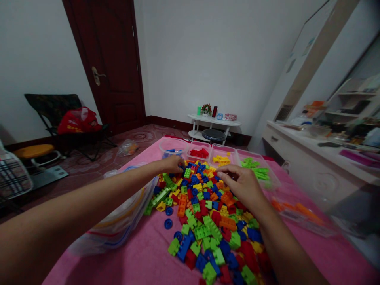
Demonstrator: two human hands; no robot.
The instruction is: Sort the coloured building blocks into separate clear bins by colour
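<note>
A big heap of plastic building bricks (pixel 208 213) in red, blue, green, yellow and orange lies on a pink cloth (pixel 142 257). My left hand (pixel 172 164) reaches to the heap's far left edge, fingers closed round something I cannot make out. My right hand (pixel 239 184) hovers over the heap's far right part, fingers curled in a pinch above the bricks. Behind the heap stand clear tubs: one with blue pieces (pixel 173 147), one with red bricks (pixel 199 152), one with yellow bricks (pixel 221 159), one with green bricks (pixel 255 166).
A clear plastic bag (pixel 118 221) lies left of the heap. A tray with orange bricks (pixel 297 211) sits at the right. A white dresser (pixel 314 158) stands to the right, a small white side table (pixel 213 122) behind, a folding chair with a red bag (pixel 77 120) by the dark door.
</note>
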